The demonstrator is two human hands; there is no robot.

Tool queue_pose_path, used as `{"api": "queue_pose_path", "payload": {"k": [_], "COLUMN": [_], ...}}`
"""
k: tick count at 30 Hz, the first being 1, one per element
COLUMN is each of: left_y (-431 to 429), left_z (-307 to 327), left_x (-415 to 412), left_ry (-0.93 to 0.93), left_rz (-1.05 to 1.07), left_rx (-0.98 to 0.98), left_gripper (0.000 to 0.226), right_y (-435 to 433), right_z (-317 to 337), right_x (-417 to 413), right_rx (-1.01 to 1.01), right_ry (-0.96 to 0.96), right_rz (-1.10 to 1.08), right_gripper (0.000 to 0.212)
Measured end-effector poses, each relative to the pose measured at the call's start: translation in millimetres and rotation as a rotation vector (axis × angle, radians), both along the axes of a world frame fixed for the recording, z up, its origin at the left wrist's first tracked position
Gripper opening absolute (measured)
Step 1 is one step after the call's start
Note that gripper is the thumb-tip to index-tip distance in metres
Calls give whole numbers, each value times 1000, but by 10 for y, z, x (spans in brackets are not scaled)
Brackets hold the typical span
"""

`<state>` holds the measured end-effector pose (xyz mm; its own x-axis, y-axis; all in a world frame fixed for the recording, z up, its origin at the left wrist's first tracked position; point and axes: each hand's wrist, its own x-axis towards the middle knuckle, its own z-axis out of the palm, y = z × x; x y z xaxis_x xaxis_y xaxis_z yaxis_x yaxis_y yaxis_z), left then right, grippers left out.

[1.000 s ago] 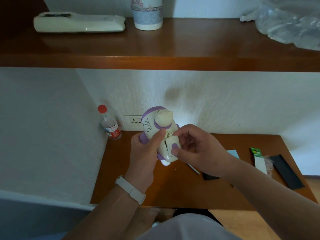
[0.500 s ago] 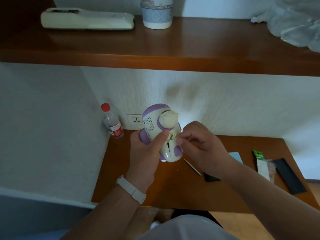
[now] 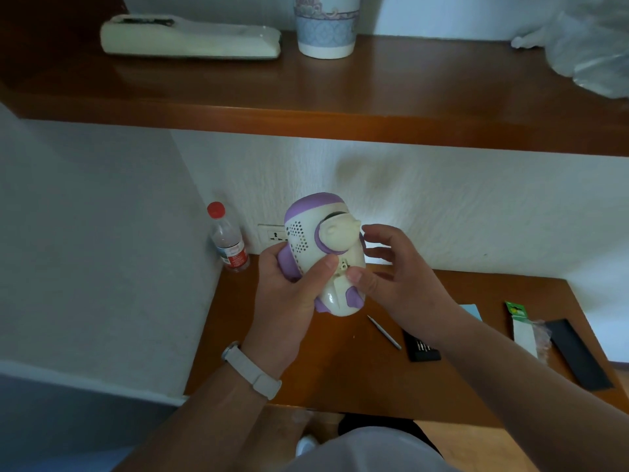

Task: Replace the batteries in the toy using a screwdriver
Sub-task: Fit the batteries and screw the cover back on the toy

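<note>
In the head view, a cream and purple toy (image 3: pixel 323 253) is held up above the wooden desk (image 3: pixel 306 369), in front of the white wall. It is grasped by the left hand (image 3: pixel 289 294), whose fingers are wrapped round its purple side and whose thumb is laid across its cream front. A pale watch strap (image 3: pixel 252 369) is worn on the left wrist. The right hand (image 3: pixel 391 274) is kept loosely spread beside the toy, nothing being gripped by it; its thumb tip is pressed against the toy's lower front, while the other fingers are held just off the toy's right side. A thin metal screwdriver (image 3: pixel 384 332) is left lying on the desk below the right wrist, beside a black bit case (image 3: pixel 421 350). A green-topped battery pack (image 3: pixel 522 327) and a black flat lid (image 3: pixel 578 356) are seen further right. A red-capped bottle (image 3: pixel 228 241) is stood by the wall socket (image 3: pixel 272 235). On the shelf (image 3: pixel 374 107) above, a patterned cup (image 3: pixel 326 25) is placed.
</note>
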<state>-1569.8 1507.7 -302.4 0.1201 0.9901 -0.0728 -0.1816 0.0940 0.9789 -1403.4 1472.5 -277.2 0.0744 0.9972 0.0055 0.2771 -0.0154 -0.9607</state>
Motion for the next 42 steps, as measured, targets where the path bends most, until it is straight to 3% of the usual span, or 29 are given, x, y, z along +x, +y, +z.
{"api": "queue_pose_path", "payload": {"k": [5, 9, 19, 27, 37, 42], "left_y": [0, 17, 52, 97, 150, 147], "left_z": [36, 32, 48, 188, 259, 267], "left_x": [-18, -9, 11, -3, 62, 117], "left_ry": [-9, -19, -46, -90, -70, -56], "left_rz": [6, -74, -177, -192, -243, -237], "left_rx": [5, 10, 98, 127, 195, 195], "left_gripper": [73, 94, 97, 104, 84, 88], "right_y": [-44, -53, -53, -11, -27, -27], "right_z": [-20, 3, 67, 185, 265, 268], "right_x": [-72, -63, 41, 53, 106, 153], "right_rx": [7, 29, -3, 24, 51, 21], "right_ry": [149, 168, 262, 309, 272, 299], "right_rz": [48, 41, 90, 123, 84, 70], "right_gripper": [52, 47, 60, 55, 64, 67]}}
